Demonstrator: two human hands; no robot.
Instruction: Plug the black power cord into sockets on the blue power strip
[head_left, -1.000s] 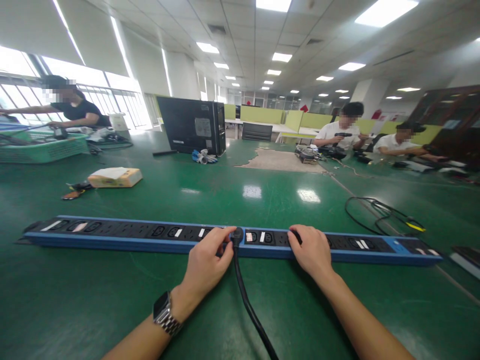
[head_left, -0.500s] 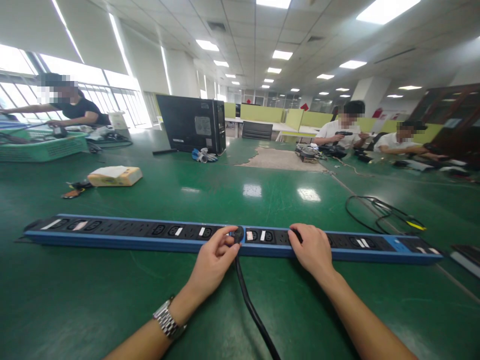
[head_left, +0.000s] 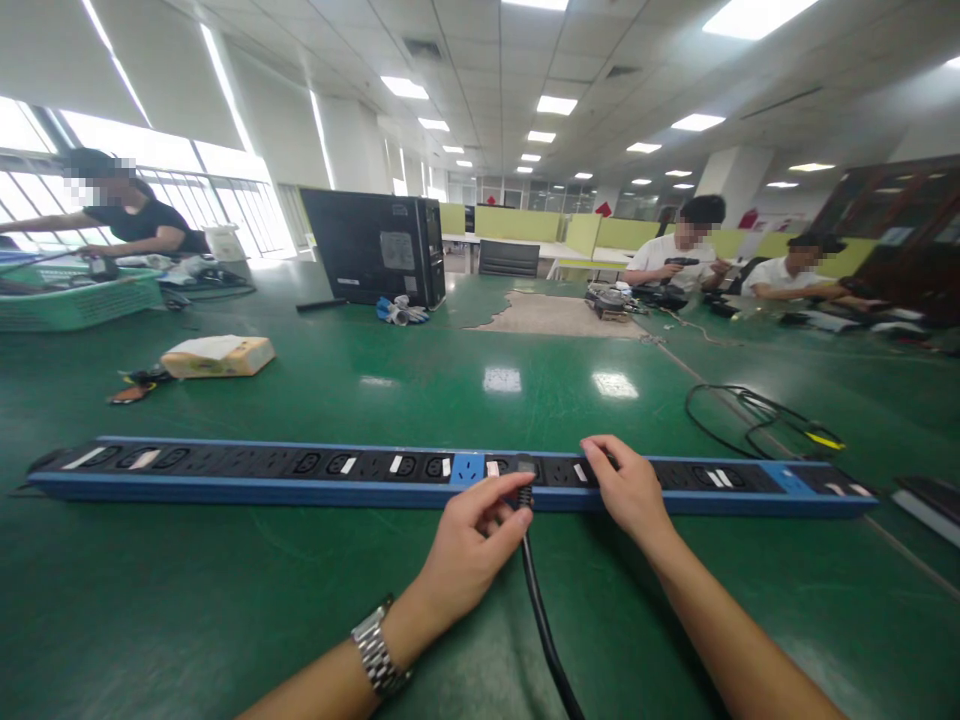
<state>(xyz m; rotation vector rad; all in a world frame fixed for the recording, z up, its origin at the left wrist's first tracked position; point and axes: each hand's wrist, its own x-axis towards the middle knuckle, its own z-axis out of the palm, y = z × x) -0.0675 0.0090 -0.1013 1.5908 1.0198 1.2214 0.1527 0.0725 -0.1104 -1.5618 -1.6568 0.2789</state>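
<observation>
Head view: one long blue power strip (head_left: 300,478) with black sockets lies across the green table (head_left: 225,600) before you. One black plug (head_left: 524,480) sits at its near edge, cable (head_left: 547,640) trailing toward you. Your left hand (head_left: 469,545) pinches the plug; your right hand (head_left: 628,490) rests flat on the strip. Three other people sit well apart.

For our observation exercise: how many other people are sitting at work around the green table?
3. One person sits far left by the green basket; two sit side by side far right. Others may be hidden behind the computer case.
</observation>
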